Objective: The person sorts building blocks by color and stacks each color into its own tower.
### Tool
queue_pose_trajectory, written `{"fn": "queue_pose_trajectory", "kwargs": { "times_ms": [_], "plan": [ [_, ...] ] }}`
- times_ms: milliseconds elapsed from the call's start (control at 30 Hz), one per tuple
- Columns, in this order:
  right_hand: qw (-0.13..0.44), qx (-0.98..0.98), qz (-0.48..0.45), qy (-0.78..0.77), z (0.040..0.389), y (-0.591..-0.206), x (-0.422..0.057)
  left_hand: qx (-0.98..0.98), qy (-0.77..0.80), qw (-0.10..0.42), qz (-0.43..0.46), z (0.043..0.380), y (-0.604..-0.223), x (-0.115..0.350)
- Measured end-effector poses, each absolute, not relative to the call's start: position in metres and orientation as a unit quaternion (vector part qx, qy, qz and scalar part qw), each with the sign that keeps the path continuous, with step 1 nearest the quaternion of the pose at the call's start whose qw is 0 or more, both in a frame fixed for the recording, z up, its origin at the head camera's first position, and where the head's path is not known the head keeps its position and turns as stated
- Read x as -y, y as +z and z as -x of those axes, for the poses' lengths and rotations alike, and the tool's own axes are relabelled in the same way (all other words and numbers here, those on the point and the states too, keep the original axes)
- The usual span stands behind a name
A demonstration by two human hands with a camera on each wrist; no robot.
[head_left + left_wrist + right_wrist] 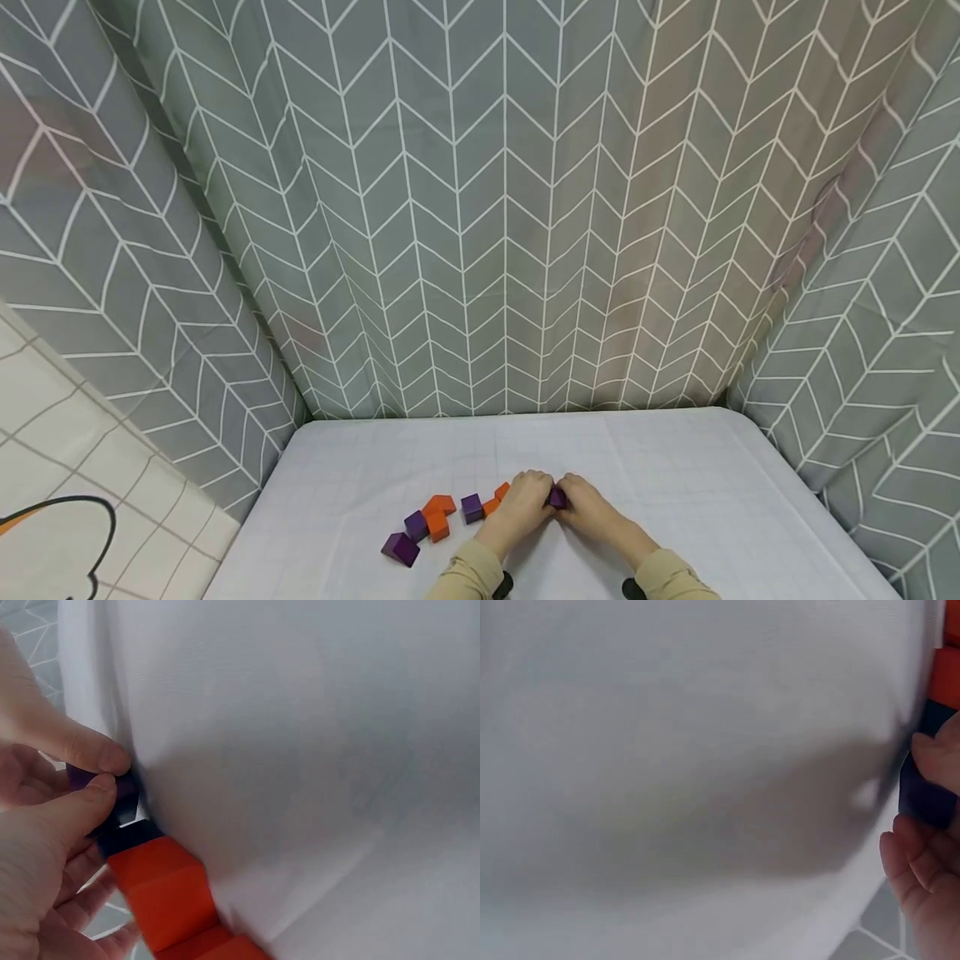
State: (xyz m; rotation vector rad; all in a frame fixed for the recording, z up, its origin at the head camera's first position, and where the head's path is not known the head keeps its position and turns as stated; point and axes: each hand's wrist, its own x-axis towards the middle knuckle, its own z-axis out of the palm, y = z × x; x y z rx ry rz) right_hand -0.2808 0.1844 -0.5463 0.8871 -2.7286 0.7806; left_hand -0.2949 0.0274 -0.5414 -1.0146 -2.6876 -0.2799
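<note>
Both hands meet at a purple block [557, 497] on the white table. My left hand [525, 507] and right hand [590, 510] pinch it from either side. In the left wrist view, both thumbs press the same purple block [88, 781]. Just beside it is a dark block [129, 837], followed by orange blocks [166, 889] in a line. The right wrist view has the purple block [924, 796] between the fingertips of the two hands, partly covered. An orange block [491, 507] shows left of my left hand, with another orange block [502, 490] behind it.
Left of the hands stands a purple block [472, 507]. Farther left are orange blocks [438, 525], a purple block [416, 525] and a dark purple block [401, 548]. Patterned grey curtains [480, 208] hang behind and beside the white-covered table [360, 450].
</note>
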Motion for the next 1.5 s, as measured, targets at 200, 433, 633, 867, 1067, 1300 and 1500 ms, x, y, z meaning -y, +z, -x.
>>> {"fn": "queue_pose_trajectory", "kwargs": {
  "times_ms": [200, 433, 633, 867, 1067, 1300, 1500],
  "plan": [
    [0.126, 0.905, -0.313, 0.258, 0.279, -0.529, -0.181, 0.893, -0.130, 0.195, 0.384, 0.294, -0.528, -0.020],
    [0.184, 0.888, -0.340, 0.248, 0.282, -0.501, -0.172, 0.888, -0.182, 0.189, 0.377, 0.291, -0.498, -0.006],
    [0.181, 0.880, -0.350, 0.264, 0.276, -0.474, -0.154, 0.881, -0.243, 0.155, 0.375, 0.286, -0.478, 0.018],
    [0.155, 0.874, -0.362, 0.283, 0.267, -0.465, -0.127, 0.889, -0.263, 0.127, 0.353, 0.271, -0.469, 0.048],
    [0.133, 0.867, -0.379, 0.295, 0.251, -0.476, -0.120, 0.885, -0.278, 0.116, 0.354, 0.249, -0.479, 0.059],
    [0.126, 0.826, -0.427, 0.346, 0.222, -0.502, -0.137, 0.869, -0.295, 0.115, 0.380, 0.222, -0.507, 0.049],
    [-0.010, 0.827, -0.393, 0.403, 0.196, -0.529, -0.162, 0.863, -0.377, -0.057, 0.331, 0.199, -0.532, 0.030]
  ]
}}
